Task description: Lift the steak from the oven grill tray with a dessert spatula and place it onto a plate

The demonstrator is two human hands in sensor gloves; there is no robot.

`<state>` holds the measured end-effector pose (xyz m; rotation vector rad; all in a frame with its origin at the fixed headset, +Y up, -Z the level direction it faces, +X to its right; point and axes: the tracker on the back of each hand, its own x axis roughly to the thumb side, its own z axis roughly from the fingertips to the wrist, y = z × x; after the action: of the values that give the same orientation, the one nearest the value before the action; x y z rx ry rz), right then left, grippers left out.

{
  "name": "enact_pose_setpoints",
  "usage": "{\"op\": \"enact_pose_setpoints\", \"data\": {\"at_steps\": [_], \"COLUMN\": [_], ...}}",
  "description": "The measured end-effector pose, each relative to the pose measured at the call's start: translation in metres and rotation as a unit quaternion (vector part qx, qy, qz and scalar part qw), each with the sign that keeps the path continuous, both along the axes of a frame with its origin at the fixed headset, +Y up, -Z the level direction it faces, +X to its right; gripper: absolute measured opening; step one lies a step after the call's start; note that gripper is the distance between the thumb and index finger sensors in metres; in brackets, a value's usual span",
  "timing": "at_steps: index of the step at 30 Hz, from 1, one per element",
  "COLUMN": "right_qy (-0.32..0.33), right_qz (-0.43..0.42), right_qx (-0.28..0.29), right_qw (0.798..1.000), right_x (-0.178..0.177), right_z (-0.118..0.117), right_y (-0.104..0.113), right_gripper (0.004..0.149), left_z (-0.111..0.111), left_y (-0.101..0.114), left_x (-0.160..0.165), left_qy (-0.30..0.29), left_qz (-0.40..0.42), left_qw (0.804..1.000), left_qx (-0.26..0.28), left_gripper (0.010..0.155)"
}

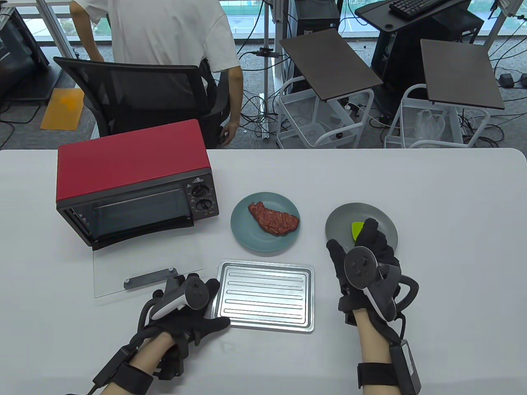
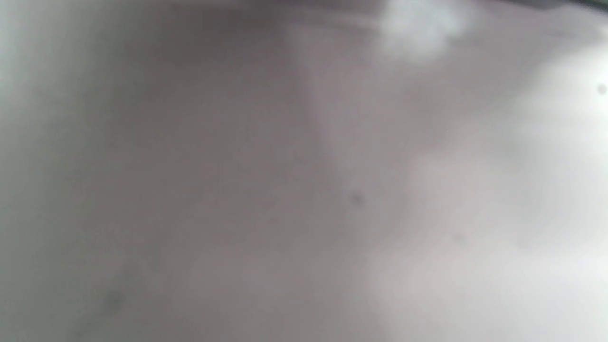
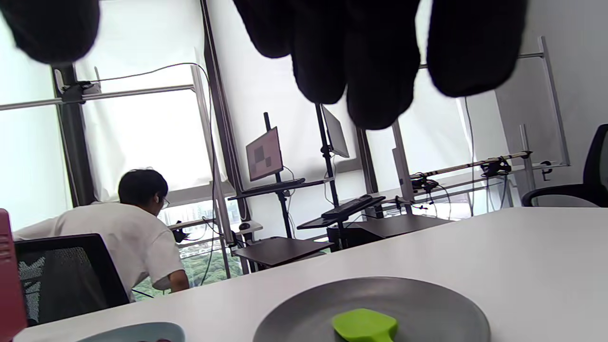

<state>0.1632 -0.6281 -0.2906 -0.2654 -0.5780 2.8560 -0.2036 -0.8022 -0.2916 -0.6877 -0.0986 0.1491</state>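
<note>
Silver metal, ribbed and bare, the oven grill tray (image 1: 266, 297) lies flat on the white table (image 1: 453, 197) and serves as the landmark for the rest. Just beyond its far edge sits a blue-green plate (image 1: 247, 234) with the raw red steak (image 1: 273, 218) lying on it, clear of the tray. Beyond the tray's far right corner is a grey plate (image 1: 385, 230), and on it rests the lime-green blade of the dessert spatula (image 1: 357, 230); the right wrist view shows that blade (image 3: 365, 325) lying flat on the grey plate. The right hand (image 1: 366, 263) hovers to the right of the tray, over the near rim of the grey plate, fingers (image 3: 375, 71) hanging loosely extended above the spatula and gripping nothing. The left hand (image 1: 189, 306) rests at the tray's left edge, its fingers spread flat, with one fingertip touching the tray's near left corner; it holds nothing. Left of the tray and farther back stands a red toaster oven (image 1: 131, 181), its glass door (image 1: 144, 271) folded down onto the table. The left wrist view is a grey blur. Behind the table a person in a white shirt (image 1: 164, 33) bends beside a black mesh chair (image 1: 136, 98).
</note>
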Motion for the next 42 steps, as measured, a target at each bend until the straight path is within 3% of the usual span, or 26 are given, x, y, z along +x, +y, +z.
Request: {"op": "enact_pose_setpoints", "data": {"at_steps": [9, 18, 28, 42], "right_qy": [0.16, 0.246, 0.268, 0.232], "right_qz": [0.033, 0.081, 0.127, 0.17], "right_qx": [0.058, 0.074, 0.031, -0.036], "right_qw": [0.985, 0.963, 0.954, 0.957], "right_x": [-0.049, -0.089, -0.118, -0.127], "right_z": [0.025, 0.046, 0.052, 0.043], "right_y": [0.029, 0.033, 0.008, -0.032], "right_gripper": [0.102, 0.104, 0.105, 0.102], "left_z": [0.0, 0.0, 0.0, 0.0], "left_y": [0.0, -0.001, -0.001, -0.001], "left_x": [0.0, 0.0, 0.0, 0.0], "left_qy": [0.0, 0.0, 0.0, 0.0], "left_qz": [0.0, 0.001, 0.001, 0.001], "left_qw": [1.0, 1.0, 1.0, 1.0], "left_qx": [0.0, -0.001, -0.001, -0.001], "left_gripper": [0.098, 0.098, 0.098, 0.098]}}
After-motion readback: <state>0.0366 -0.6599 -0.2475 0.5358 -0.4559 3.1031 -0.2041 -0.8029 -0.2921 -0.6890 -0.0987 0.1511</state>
